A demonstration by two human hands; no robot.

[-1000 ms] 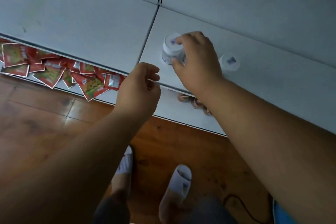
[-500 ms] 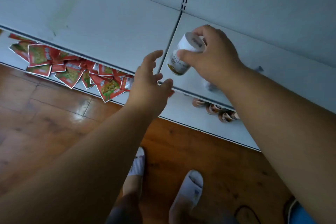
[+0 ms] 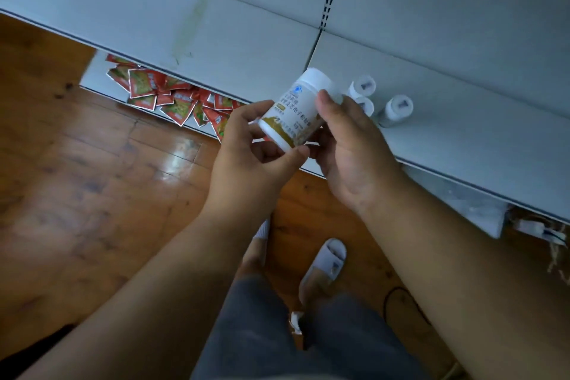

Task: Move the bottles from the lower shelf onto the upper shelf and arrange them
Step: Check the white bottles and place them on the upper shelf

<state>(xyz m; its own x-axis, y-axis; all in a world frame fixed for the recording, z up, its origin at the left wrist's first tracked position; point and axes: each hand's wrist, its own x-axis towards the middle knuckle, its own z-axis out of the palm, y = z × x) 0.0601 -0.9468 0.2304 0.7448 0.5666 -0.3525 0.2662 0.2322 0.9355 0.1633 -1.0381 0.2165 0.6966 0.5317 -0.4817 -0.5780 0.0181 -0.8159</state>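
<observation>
White bottle point(image 3: 297, 111) tilted; three bottles point(image 3: 395, 109) upright on upper shelf point(image 3: 462, 120).

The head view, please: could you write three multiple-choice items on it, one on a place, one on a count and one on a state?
1. Where do the red packets lie?
A. on the upper shelf
B. on the lower shelf
C. on the floor

2. How many bottles stand on the upper shelf?
A. one
B. three
C. five

3. How is the held bottle gripped?
A. by both hands
B. by the left hand alone
C. by neither hand

Key:
1 B, they lie under the upper shelf's edge.
2 B, three white caps show beside the hands.
3 A, the left hand and right hand both curl round it.
</observation>
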